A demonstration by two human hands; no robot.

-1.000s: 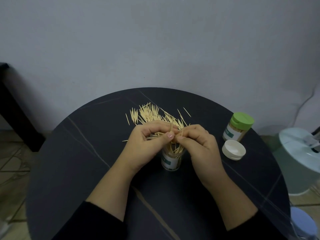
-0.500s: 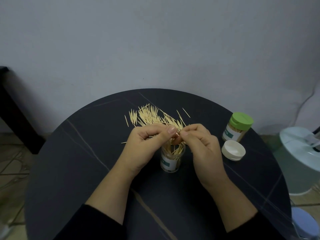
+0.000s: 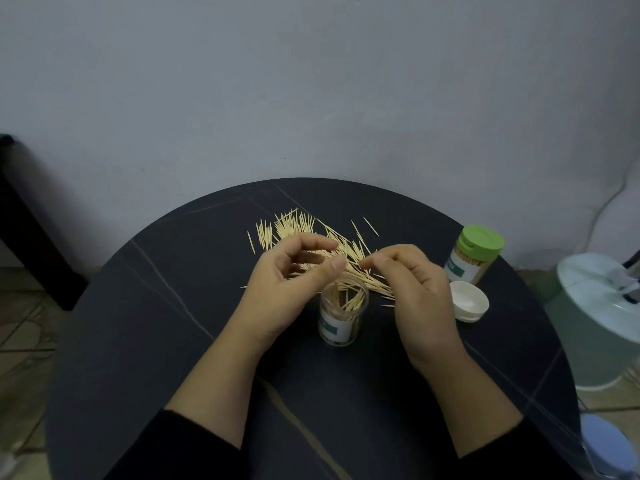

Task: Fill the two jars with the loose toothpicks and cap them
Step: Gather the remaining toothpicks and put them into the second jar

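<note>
An uncapped clear jar [image 3: 341, 315], partly filled with toothpicks, stands mid-table between my hands. Behind it lies the pile of loose toothpicks [image 3: 294, 225]. My left hand [image 3: 287, 289] is curled just left of the jar's mouth and cradles a small bundle of toothpicks. My right hand [image 3: 415, 289] is to the right of the jar, with thumb and forefinger pinched together over the pile's near edge. Whether a toothpick sits in that pinch is unclear. A second jar [image 3: 472, 259], full and closed with a green cap, stands at the right. A loose white cap [image 3: 467, 301] lies in front of it.
The round black table [image 3: 156, 323] stands against a grey wall. A pale green bin [image 3: 602, 323] is on the floor to the right and a blue-lidded container [image 3: 604, 448] at the lower right. Dark furniture [image 3: 20, 220] is on the left.
My hands met above the jar's mouth a second ago and have drawn apart. The right hand moved right and back toward the pile, and the jar's mouth is now uncovered.
</note>
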